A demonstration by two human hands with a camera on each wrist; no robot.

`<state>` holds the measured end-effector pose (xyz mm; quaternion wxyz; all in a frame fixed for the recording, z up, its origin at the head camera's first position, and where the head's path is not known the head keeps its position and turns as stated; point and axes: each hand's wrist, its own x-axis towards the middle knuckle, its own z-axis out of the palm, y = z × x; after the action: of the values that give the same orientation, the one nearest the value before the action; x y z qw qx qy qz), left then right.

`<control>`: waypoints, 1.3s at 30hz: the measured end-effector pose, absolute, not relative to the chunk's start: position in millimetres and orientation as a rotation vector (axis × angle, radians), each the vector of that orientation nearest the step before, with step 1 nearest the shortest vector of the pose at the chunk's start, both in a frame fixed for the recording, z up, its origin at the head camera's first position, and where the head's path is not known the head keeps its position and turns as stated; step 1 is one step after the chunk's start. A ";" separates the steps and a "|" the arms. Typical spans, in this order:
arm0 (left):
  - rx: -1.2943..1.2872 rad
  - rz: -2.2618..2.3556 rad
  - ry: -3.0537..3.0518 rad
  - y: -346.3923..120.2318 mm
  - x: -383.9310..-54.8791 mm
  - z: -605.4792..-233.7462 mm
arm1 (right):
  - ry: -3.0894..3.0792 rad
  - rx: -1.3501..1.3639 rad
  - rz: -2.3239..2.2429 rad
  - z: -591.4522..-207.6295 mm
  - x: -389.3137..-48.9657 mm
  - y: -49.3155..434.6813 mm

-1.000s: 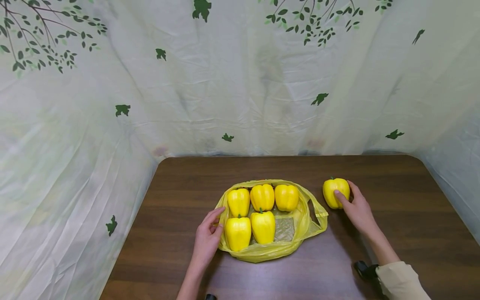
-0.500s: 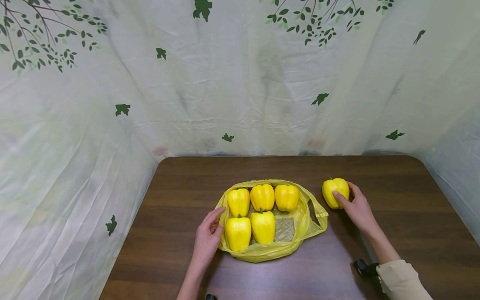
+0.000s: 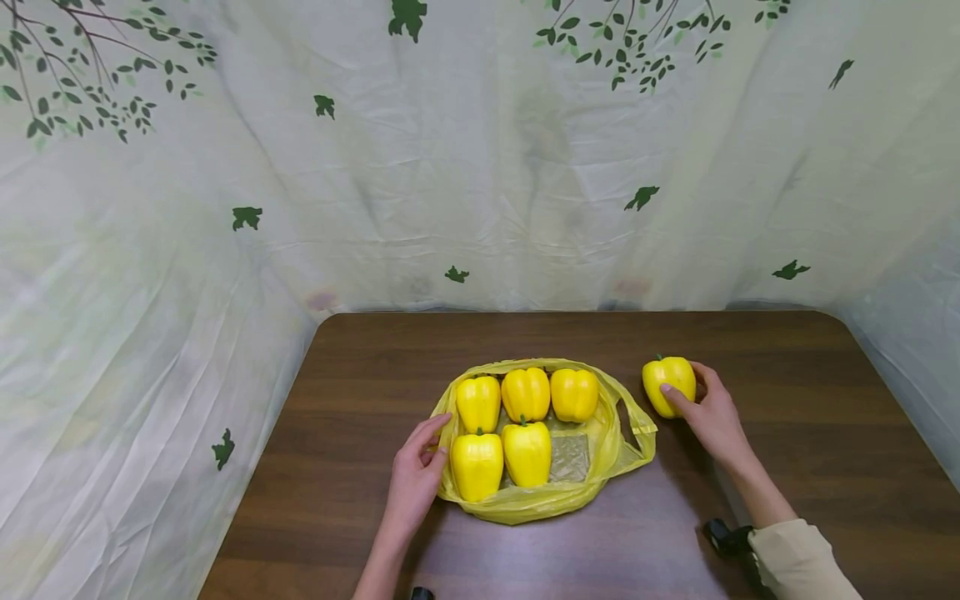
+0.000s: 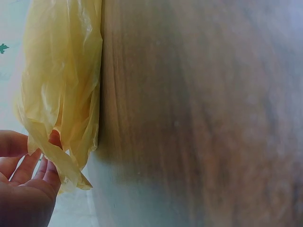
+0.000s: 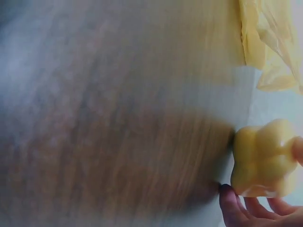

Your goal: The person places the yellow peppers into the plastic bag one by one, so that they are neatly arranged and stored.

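Observation:
A yellow plastic bag (image 3: pixel 532 504) lies spread open on the table, with several yellow bell peppers (image 3: pixel 477 467) in two rows inside. My left hand (image 3: pixel 415 467) holds the bag at its left side; in the left wrist view its fingers (image 4: pixel 52 175) reach behind the bag's handle strip (image 4: pixel 59 158). To the right of the bag, my right hand (image 3: pixel 716 421) grips another yellow bell pepper (image 3: pixel 667 385), thumb in front and fingers around its right side. In the right wrist view this pepper (image 5: pixel 262 158) stands near the tabletop, its lobed underside facing the camera.
The brown wooden table (image 3: pixel 360 375) ends at a pale curtain (image 3: pixel 525 208) printed with leaves. The bag's right handle loop (image 3: pixel 636 429) sticks out toward the right hand. A black wrist camera (image 3: pixel 723 537) sits below the right wrist, near a beige sleeve (image 3: pixel 798 554).
My right hand has shifted slightly to the left with the bell pepper in its grip. The left hand and the bag have stayed in place.

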<state>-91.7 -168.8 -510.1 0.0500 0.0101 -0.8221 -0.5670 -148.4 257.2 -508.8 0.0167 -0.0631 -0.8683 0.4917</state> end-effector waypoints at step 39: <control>0.042 -1.708 -2.517 -168.3 -92.8 -508.6 | -2.623 -0.348 1.578 -483.4 -123.8 256.8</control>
<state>-92.8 -168.3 -508.6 0.0495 0.0136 -0.8263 -0.5609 -123.8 256.8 -483.4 0.0304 -0.1130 -0.8510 0.5119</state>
